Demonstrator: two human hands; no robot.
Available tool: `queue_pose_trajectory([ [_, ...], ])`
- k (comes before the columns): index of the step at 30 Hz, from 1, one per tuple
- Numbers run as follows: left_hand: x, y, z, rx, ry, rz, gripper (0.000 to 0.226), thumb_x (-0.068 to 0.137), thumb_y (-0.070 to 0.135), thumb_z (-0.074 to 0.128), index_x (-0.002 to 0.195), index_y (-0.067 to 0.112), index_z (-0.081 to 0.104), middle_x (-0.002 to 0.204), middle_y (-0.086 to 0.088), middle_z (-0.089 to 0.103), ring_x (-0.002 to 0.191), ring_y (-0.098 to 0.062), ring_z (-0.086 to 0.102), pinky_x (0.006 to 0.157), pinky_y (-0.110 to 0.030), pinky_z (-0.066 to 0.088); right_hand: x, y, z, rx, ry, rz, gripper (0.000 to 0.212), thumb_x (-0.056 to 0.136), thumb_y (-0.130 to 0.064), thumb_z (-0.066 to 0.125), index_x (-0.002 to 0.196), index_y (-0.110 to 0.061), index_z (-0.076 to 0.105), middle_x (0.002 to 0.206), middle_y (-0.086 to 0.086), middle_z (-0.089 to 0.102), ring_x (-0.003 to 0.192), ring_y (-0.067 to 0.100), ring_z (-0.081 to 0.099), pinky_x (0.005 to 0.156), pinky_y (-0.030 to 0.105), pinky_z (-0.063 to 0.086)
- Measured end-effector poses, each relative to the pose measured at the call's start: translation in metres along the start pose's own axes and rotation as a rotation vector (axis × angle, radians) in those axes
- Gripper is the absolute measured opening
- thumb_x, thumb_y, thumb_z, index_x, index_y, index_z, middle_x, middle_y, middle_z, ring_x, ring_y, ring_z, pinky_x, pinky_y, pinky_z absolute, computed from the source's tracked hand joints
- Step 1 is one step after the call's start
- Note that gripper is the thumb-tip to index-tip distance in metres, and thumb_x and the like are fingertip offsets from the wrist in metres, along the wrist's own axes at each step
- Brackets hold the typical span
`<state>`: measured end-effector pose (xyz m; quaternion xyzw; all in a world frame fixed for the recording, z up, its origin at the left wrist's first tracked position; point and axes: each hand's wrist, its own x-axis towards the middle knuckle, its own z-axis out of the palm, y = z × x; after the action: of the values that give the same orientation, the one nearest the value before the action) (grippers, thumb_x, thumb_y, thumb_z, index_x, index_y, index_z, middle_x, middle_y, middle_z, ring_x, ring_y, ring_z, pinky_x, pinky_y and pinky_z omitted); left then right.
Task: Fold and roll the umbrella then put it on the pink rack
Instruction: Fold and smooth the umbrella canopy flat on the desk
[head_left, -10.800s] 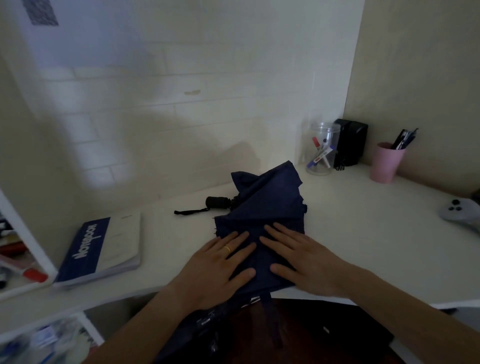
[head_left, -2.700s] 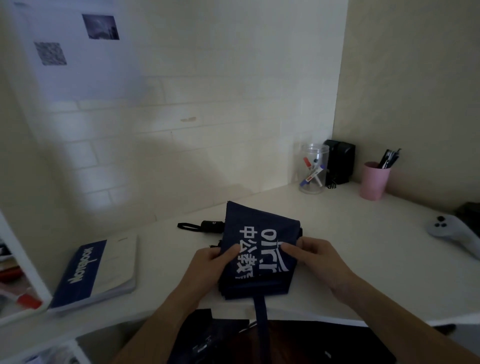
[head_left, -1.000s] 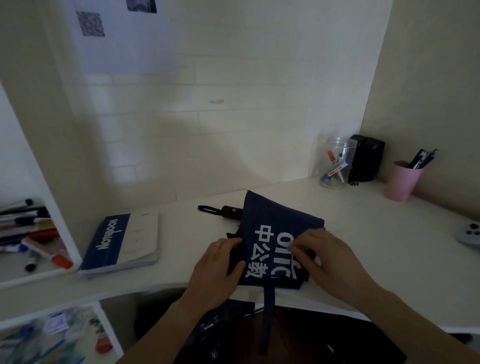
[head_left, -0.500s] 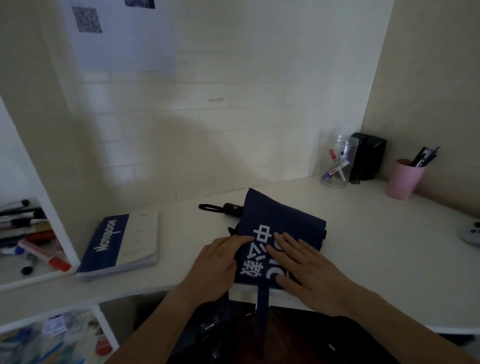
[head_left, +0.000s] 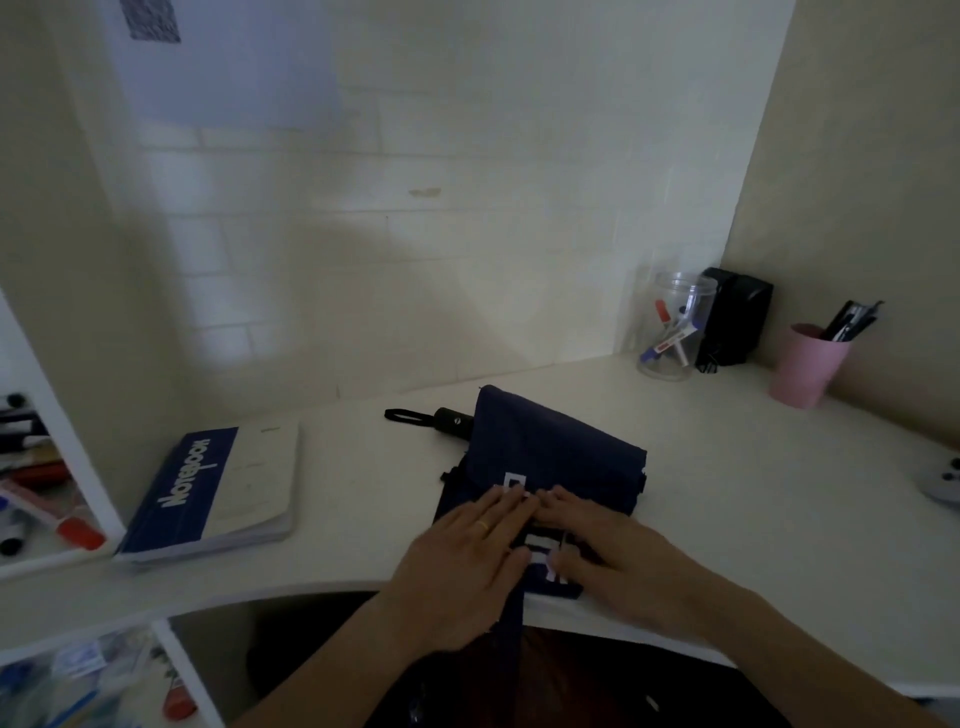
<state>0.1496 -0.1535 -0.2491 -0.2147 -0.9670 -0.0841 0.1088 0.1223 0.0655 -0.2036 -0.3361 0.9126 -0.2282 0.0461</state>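
Note:
The navy umbrella (head_left: 561, 457) lies folded flat on the white desk (head_left: 753, 509), with white print partly showing between my hands. Its black handle (head_left: 453, 420) and wrist strap (head_left: 402, 415) stick out at the far left of the fabric. My left hand (head_left: 467, 561) and my right hand (head_left: 613, 561) rest palm down, side by side, on the near half of the fabric, fingertips almost touching over the print. A navy strap (head_left: 511, 623) hangs off the desk's front edge between my wrists.
A blue and white notebook (head_left: 208, 493) lies left of the umbrella. At the back right stand a clear jar of markers (head_left: 675, 332), a black box (head_left: 735, 317) and a pink cup of pens (head_left: 808, 366). A grey controller (head_left: 943, 483) is far right; a shelf of markers (head_left: 31, 467) far left.
Both hands have slid together over the near part of the folded fabric and now cover most of the white print. The umbrella itself stays in place on the desk.

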Motion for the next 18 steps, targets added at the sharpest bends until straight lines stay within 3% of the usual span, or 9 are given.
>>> queue_pose_trajectory([
  [1, 0.001, 0.0, 0.0, 0.007, -0.02, -0.01, 0.071, 0.095, 0.062, -0.011, 0.159, 0.031, -0.002, 0.169, 0.011, -0.001, 0.155, -0.005, -0.004, 0.128, -0.034, 0.009, 0.003, 0.001, -0.009, 0.038, 0.176, 0.021, 0.04, 0.101, -0.035, 0.052, 0.14, -0.037, 0.051, 0.147, -0.017, 0.051, 0.134, 0.0, 0.046, 0.115, 0.026, 0.036],
  [2, 0.001, 0.001, 0.0, 0.015, -0.036, -0.022, 0.071, 0.095, 0.06, -0.007, 0.16, 0.033, -0.001, 0.168, 0.012, -0.004, 0.154, -0.004, -0.007, 0.128, -0.032, 0.004, 0.009, 0.006, -0.017, -0.036, 0.379, 0.049, 0.032, 0.098, -0.031, 0.057, 0.13, -0.032, 0.06, 0.131, -0.013, 0.064, 0.118, 0.005, 0.057, 0.104, 0.029, 0.047],
  [4, 0.002, 0.006, -0.003, 0.013, -0.046, -0.045, 0.069, 0.096, 0.057, -0.003, 0.161, 0.034, 0.0, 0.168, 0.013, -0.008, 0.154, -0.004, -0.011, 0.127, -0.03, -0.001, 0.023, 0.014, -0.037, -0.24, 0.577, 0.189, 0.038, 0.096, -0.035, 0.059, 0.132, -0.025, 0.06, 0.125, -0.003, 0.064, 0.112, 0.018, 0.057, 0.097, 0.033, 0.048],
  [6, 0.001, 0.009, -0.005, 0.003, -0.059, -0.049, 0.069, 0.096, 0.057, -0.003, 0.161, 0.034, 0.0, 0.167, 0.014, -0.01, 0.154, -0.004, -0.012, 0.127, -0.03, -0.002, 0.038, 0.024, -0.051, -0.291, 0.434, 0.309, 0.045, 0.094, -0.043, 0.06, 0.135, -0.023, 0.059, 0.132, 0.002, 0.059, 0.12, 0.025, 0.052, 0.101, 0.038, 0.045],
  [8, 0.0, 0.011, -0.003, -0.012, -0.041, -0.058, 0.068, 0.098, 0.058, -0.004, 0.161, 0.033, 0.004, 0.167, 0.013, -0.007, 0.154, -0.005, -0.007, 0.127, -0.032, 0.003, 0.051, 0.03, -0.062, -0.144, 0.317, 0.359, 0.027, 0.088, -0.04, 0.069, 0.112, -0.027, 0.072, 0.121, 0.0, 0.065, 0.114, 0.02, 0.059, 0.095, 0.035, 0.05],
  [10, 0.003, 0.016, 0.003, 0.017, 0.017, -0.083, 0.067, 0.102, 0.056, -0.001, 0.159, 0.032, 0.026, 0.166, 0.008, 0.017, 0.154, -0.009, 0.018, 0.124, -0.036, 0.026, 0.061, 0.03, -0.075, -0.073, 0.318, 0.328, 0.009, 0.08, -0.031, 0.079, 0.086, -0.032, 0.073, 0.105, -0.003, 0.071, 0.102, 0.015, 0.066, 0.086, 0.031, 0.054],
  [12, 0.011, 0.023, 0.009, 0.004, 0.045, -0.124, 0.062, 0.106, 0.049, 0.013, 0.146, 0.027, 0.054, 0.153, 0.004, 0.049, 0.138, -0.013, 0.05, 0.107, -0.036, 0.049, 0.072, 0.026, -0.088, -0.054, 0.336, 0.281, 0.017, 0.075, -0.025, 0.084, 0.073, -0.032, 0.068, 0.096, -0.005, 0.073, 0.095, 0.013, 0.069, 0.085, 0.034, 0.057],
  [15, 0.024, 0.033, 0.018, 0.021, 0.141, -0.145, 0.053, 0.097, 0.049, 0.038, 0.136, 0.024, 0.065, 0.142, 0.001, 0.062, 0.127, -0.016, 0.062, 0.097, -0.037, 0.056, 0.079, 0.018, -0.099, 0.071, 0.376, 0.166, 0.024, 0.073, -0.016, 0.086, 0.068, -0.028, 0.066, 0.089, -0.007, 0.076, 0.09, 0.009, 0.072, 0.086, 0.036, 0.06],
  [18, 0.027, 0.039, 0.018, 0.045, 0.188, -0.16, 0.052, 0.097, 0.049, 0.04, 0.133, 0.023, 0.068, 0.14, -0.002, 0.063, 0.125, -0.019, 0.064, 0.097, -0.038, 0.056, 0.073, 0.01, -0.099, 0.137, 0.347, 0.067, 0.022, 0.077, -0.006, 0.081, 0.071, -0.021, 0.067, 0.084, -0.004, 0.078, 0.084, 0.01, 0.074, 0.084, 0.035, 0.061],
])
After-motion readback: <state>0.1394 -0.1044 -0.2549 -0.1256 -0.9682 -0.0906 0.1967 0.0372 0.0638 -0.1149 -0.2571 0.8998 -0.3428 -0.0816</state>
